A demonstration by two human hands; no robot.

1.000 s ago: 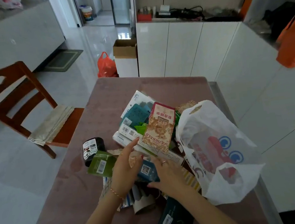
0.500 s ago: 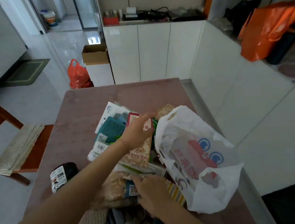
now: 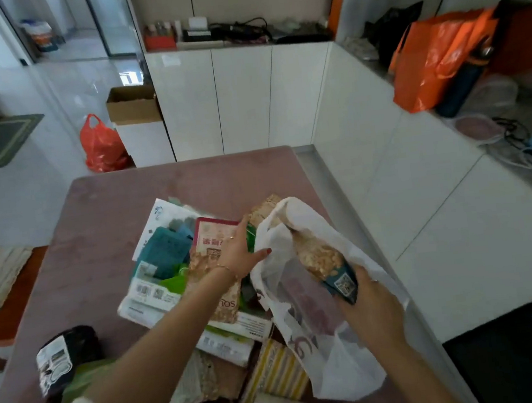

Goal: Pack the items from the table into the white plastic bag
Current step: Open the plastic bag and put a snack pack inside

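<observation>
The left hand (image 3: 236, 254) pinches the white plastic bag (image 3: 321, 321) rim, at three o'clock on the tabletop (image 3: 101, 226), holding it open so the right hand (image 3: 369, 308), its grip closed around a nut packet (image 3: 323, 261), can push it in.

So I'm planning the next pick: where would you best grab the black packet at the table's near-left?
Probably across the black packet's narrow sides, coming from above. It lies flat and alone on the table, label up, clear of the pile, so both sides look open to fingers.
</observation>
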